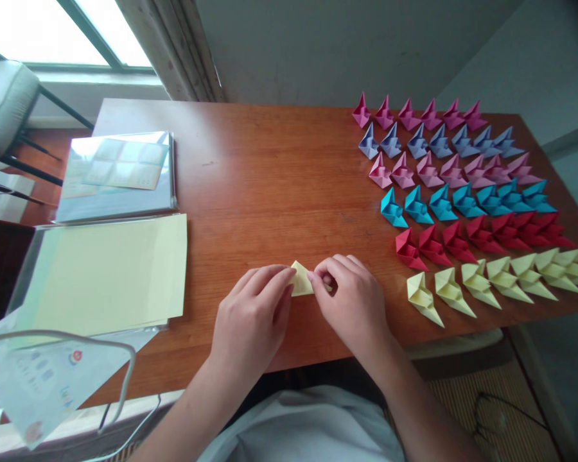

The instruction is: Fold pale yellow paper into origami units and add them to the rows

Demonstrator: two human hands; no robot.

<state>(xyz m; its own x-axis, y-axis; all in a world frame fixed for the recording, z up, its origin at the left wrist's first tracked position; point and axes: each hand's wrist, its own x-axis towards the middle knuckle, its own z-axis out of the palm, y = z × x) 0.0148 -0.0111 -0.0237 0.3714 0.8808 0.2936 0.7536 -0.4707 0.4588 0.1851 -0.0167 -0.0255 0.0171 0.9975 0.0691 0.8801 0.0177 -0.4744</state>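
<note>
Yellow paper [300, 282] is near the front edge of the worktop [270, 186], partly folded as far as I can tell remotely. I've got the left hand [254, 307] pinching one side with its fingers, the right hand [352, 296] pinching the other. Looks like a creasing step; next move calls for lined-up edges and steady pressure.

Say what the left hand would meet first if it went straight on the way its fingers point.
The small folded yellow paper, which the left hand is touching; just beyond it, probably the right hand, though depth is hard to judge here.
</note>
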